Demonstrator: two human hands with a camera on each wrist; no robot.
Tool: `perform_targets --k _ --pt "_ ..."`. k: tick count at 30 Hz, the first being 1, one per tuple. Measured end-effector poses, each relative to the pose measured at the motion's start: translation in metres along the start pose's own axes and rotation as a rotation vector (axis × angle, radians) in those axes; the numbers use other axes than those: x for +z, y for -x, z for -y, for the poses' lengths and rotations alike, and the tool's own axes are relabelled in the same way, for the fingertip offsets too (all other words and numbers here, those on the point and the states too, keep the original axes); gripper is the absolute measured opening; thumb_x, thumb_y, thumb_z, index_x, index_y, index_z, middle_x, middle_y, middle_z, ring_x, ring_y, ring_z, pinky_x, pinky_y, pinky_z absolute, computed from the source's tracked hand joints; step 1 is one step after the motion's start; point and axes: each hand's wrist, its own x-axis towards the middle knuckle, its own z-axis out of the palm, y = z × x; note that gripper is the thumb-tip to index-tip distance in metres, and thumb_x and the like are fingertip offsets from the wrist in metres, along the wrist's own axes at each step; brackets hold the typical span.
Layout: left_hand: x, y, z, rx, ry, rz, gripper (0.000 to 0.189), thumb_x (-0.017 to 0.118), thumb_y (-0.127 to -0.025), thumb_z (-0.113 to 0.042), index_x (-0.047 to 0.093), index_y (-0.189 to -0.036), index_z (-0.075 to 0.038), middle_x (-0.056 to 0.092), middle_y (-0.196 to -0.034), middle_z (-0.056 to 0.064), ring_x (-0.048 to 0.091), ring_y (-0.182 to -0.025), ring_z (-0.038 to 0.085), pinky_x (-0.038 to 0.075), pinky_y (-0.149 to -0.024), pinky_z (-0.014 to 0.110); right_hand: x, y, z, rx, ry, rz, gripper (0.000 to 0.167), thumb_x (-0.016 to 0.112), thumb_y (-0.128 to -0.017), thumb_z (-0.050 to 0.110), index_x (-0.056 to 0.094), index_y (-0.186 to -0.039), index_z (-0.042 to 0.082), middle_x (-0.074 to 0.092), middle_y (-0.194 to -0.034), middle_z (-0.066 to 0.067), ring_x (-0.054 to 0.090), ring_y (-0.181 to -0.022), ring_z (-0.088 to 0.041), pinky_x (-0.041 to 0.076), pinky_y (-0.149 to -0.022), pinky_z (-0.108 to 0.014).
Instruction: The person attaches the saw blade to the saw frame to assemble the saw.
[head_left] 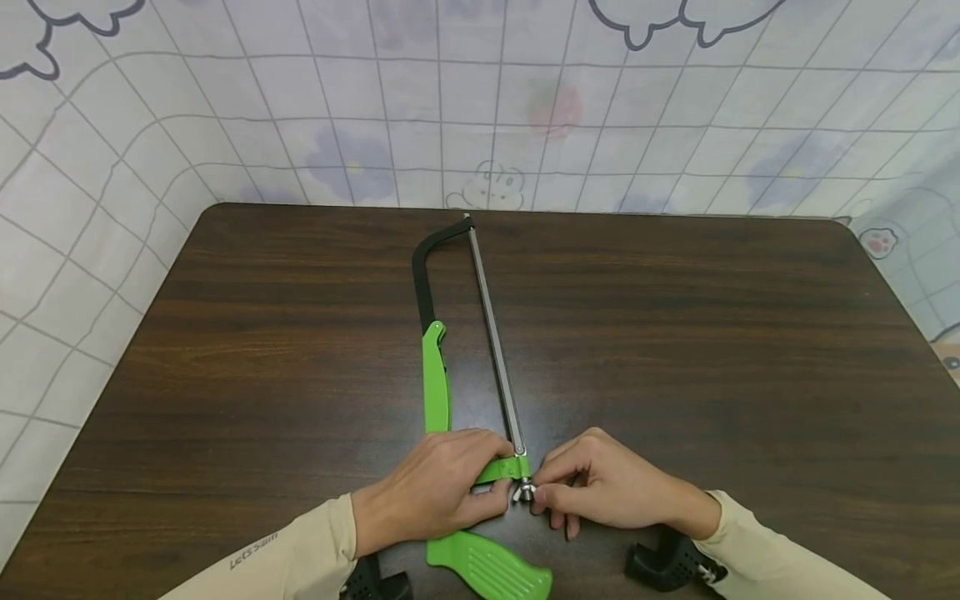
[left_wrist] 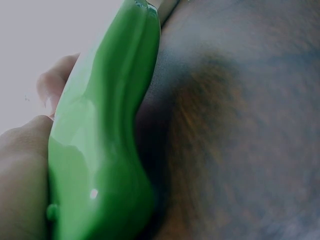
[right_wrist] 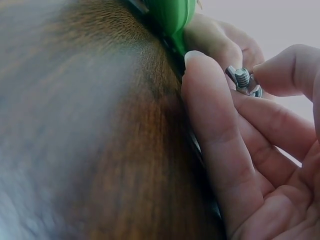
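Observation:
A hacksaw lies on the table, its green frame (head_left: 436, 379) leading to a bent black front bow (head_left: 422, 275) and a grey blade (head_left: 495, 342) stretched along the right side. My left hand (head_left: 442, 483) grips the green frame above the handle (head_left: 491, 567), fingers reaching to the blade's near holder. The green body (left_wrist: 100, 150) fills much of the left wrist view and hides part of that hand. At the blade's near end sits a small metal wing nut (head_left: 524, 492). My right hand (head_left: 607, 483) pinches this wing nut (right_wrist: 242, 77) between thumb and forefinger.
The dark wood-grain table (head_left: 712, 333) ends at a far edge against a white checked cloth (head_left: 465, 100) with cartoon prints. Black wrist devices (head_left: 660, 562) are worn under both forearms, close to the tabletop.

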Motion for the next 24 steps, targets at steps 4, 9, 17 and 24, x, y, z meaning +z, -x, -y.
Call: perform_targets --k 4,9,17,24 --pt "0.0000 0.0001 0.0002 -0.001 0.003 -0.002 0.022 0.068 -0.088 -0.014 0.064 -0.109 -0.016 0.067 -0.088 -0.010 0.047 -0.070 -0.004 0.040 -0.063 0.008 -0.0005 -0.0010 0.0019 0.029 -0.007 -0.002 0.021 0.059 -0.103 0.007 0.078 -0.095 0.009 0.073 -0.078 -0.010 0.068 -0.060 -0.001 0.058 -0.051 -0.028" --pt "-0.0001 0.0001 0.0002 0.000 0.003 -0.006 0.022 0.069 -0.088 -0.014 0.064 -0.109 -0.016 0.068 -0.088 -0.010 0.048 -0.070 -0.004 0.040 -0.064 0.008 -0.0009 -0.0013 0.0028 0.025 -0.006 0.001 0.020 0.059 -0.103 0.008 0.078 -0.095 0.010 0.073 -0.077 -0.008 0.067 -0.061 0.003 0.058 -0.051 -0.028" --pt "-0.0005 -0.0004 -0.0002 -0.001 0.008 -0.003 0.023 0.069 -0.087 -0.013 0.064 -0.109 -0.016 0.066 -0.086 -0.010 0.045 -0.069 -0.004 0.039 -0.063 0.007 -0.0008 -0.0011 0.0033 0.034 -0.008 0.004 0.018 0.061 -0.103 0.012 0.078 -0.096 0.009 0.073 -0.078 -0.009 0.068 -0.061 -0.001 0.058 -0.051 -0.028" --pt "-0.0002 -0.0002 -0.0004 0.002 0.011 -0.004 0.023 0.068 -0.087 -0.012 0.064 -0.109 -0.016 0.066 -0.086 -0.010 0.044 -0.068 -0.005 0.037 -0.063 0.007 0.0007 -0.0004 0.0012 -0.016 0.001 -0.004 0.017 0.061 -0.103 0.010 0.077 -0.095 0.009 0.071 -0.076 -0.010 0.068 -0.060 0.000 0.057 -0.049 -0.026"
